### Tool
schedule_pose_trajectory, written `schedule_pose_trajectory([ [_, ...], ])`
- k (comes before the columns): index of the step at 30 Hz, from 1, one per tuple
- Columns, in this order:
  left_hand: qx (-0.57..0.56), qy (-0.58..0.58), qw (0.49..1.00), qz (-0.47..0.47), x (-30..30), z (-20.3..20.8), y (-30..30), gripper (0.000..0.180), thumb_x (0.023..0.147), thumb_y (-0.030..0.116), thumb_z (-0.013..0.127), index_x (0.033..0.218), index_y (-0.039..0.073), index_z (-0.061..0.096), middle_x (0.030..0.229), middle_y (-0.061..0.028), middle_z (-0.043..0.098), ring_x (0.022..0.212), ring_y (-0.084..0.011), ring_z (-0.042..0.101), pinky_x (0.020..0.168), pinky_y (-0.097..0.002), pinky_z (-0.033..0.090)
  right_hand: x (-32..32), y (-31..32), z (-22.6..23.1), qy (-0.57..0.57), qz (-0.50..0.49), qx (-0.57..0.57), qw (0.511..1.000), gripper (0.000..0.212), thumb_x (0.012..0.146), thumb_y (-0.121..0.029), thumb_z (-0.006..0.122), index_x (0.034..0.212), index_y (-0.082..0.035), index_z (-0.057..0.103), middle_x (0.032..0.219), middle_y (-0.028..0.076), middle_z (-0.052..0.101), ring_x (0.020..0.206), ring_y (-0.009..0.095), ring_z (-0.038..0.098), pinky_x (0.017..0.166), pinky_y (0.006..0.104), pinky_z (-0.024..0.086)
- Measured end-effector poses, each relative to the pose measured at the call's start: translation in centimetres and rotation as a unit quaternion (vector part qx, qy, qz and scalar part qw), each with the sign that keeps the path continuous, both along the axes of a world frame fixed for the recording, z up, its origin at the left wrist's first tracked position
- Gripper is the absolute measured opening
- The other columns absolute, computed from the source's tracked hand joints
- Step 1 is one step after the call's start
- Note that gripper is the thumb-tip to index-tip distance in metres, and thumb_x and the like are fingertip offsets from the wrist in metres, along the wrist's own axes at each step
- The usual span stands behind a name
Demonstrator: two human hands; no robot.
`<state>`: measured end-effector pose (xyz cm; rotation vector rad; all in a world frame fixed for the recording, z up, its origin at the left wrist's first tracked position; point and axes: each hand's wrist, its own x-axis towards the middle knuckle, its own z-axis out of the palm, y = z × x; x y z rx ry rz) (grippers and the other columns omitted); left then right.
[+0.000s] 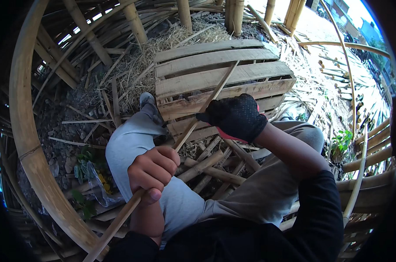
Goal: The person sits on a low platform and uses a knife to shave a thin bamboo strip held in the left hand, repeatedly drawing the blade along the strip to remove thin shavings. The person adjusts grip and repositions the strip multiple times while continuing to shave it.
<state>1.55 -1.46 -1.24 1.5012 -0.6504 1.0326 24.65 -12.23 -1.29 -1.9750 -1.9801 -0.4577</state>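
Observation:
A long, narrow bamboo strip (pixel 189 132) runs slantwise from the lower left up over the wooden slats. My bare left hand (pixel 153 172) is wrapped round its lower part, above my left thigh. My right hand (pixel 237 117), in a black glove with red at the palm side, is closed beside the strip's upper part. Its thumb side meets the strip. A faint thin line reaches left from the glove across the strip; whatever the glove holds is mostly hidden. Beneath the strip's far end lies a slatted wooden pallet (pixel 224 75).
Bamboo offcuts (pixel 215 170) lie between my legs. A large bent bamboo pole (pixel 32 163) curves along the left. Straw-like shavings (pixel 163 46) cover ground beyond the pallet, near upright bamboo posts (pixel 185 15). Stacked bamboo (pixel 375 146) is at the right. A clear plastic bag (pixel 99 185) lies left.

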Motion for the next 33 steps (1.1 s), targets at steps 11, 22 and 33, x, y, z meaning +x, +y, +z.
schedule_pose_trajectory([
  [11,0.000,0.037,0.998,0.043,-0.3,1.7,1.2,0.065,0.099,0.028,0.057,0.045,0.014,0.024,0.041,0.0026,0.021,0.039,-0.0157,0.022,0.056,-0.0345,0.025,-0.1,-1.0,1.6,0.174,-0.027,-0.064,0.982,0.028,0.101,-0.038,0.060,0.110,-0.015,0.073,0.096,0.012,0.074,0.086,0.035,0.072,0.069,0.0470,0.058],
  [22,-0.022,0.062,0.995,0.072,0.1,4.0,5.1,0.057,0.100,0.025,0.045,0.049,0.018,0.020,0.043,0.0040,0.020,0.044,-0.0133,0.017,0.060,-0.0345,0.025,1.4,0.6,1.7,0.244,0.010,-0.024,0.970,0.028,0.103,-0.030,0.055,0.104,-0.007,0.071,0.096,0.019,0.073,0.092,0.038,0.072,0.080,0.0499,0.058],
  [33,-0.036,0.059,0.994,0.080,-0.3,3.3,4.5,0.060,0.101,0.026,0.047,0.048,0.017,0.020,0.042,0.0034,0.022,0.043,-0.0144,0.019,0.059,-0.0346,0.025,1.7,1.0,1.0,0.215,-0.009,-0.010,0.977,0.028,0.103,-0.031,0.055,0.104,-0.007,0.070,0.093,0.020,0.072,0.088,0.039,0.072,0.077,0.0500,0.058],
])
